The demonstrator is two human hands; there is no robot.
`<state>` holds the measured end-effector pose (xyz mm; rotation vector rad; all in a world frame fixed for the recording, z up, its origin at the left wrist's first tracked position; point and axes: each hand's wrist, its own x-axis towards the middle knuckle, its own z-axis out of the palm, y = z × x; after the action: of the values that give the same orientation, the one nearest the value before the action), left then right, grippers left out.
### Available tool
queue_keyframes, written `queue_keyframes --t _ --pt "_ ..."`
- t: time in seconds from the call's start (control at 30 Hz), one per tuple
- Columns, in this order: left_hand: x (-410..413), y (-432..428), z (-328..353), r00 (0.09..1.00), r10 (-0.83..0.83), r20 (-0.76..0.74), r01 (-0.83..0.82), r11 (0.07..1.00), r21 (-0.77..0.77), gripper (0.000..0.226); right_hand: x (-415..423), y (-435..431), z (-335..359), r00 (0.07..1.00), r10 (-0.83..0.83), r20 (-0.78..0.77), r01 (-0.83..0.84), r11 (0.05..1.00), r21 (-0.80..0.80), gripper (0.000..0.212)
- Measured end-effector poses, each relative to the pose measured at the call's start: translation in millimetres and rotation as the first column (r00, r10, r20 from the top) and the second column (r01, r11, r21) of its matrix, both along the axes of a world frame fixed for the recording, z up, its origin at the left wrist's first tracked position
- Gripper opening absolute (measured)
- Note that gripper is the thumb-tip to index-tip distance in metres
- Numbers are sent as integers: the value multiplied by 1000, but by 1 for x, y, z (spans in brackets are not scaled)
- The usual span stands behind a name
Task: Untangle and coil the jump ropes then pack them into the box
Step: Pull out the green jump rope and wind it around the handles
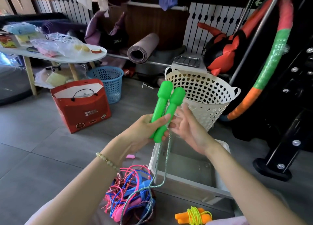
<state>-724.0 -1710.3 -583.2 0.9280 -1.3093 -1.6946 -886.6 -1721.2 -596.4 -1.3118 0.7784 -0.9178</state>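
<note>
Nearest, an orange-handled rope lies coiled in its yellow cord, beside a tangled pile of pink and blue ropes. Just beyond sits the grey box. Above it, the left hand grips 2 green handles together, and their speckled cord hangs down to the pile. The right hand is spread, fingers straight, just beside them. A white basket stands behind.

Cluttered home fitness corner: rolled yoga mat, weighted hoop, black exercise rack.
</note>
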Motion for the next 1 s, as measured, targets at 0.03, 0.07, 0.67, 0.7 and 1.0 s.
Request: queue_keyframes --t 0.03,0.07,0.67,0.7,1.0 --pt "2 -2 1 998 30 -48 -28 999 34 23 2 2 -4 998 64 -27 -62 996 61 82" --pt "4 -5 1 994 59 -94 -53 996 67 28 3 4 -6 995 87 -42 -82 991 109 78" --pt "37 -22 -6 973 158 168 -177 979 105 18 -17 22 32 614 -509 -603 -63 730 -681 16" --pt "39 -21 -7 963 111 245 -134 988 77 17 -21 21 36 664 -488 -567 -31 740 -672 13" --pt "24 -1 -1 640 -362 678 487 873 6 30 -21 8 31 795 -367 -483 16 808 -589 14"
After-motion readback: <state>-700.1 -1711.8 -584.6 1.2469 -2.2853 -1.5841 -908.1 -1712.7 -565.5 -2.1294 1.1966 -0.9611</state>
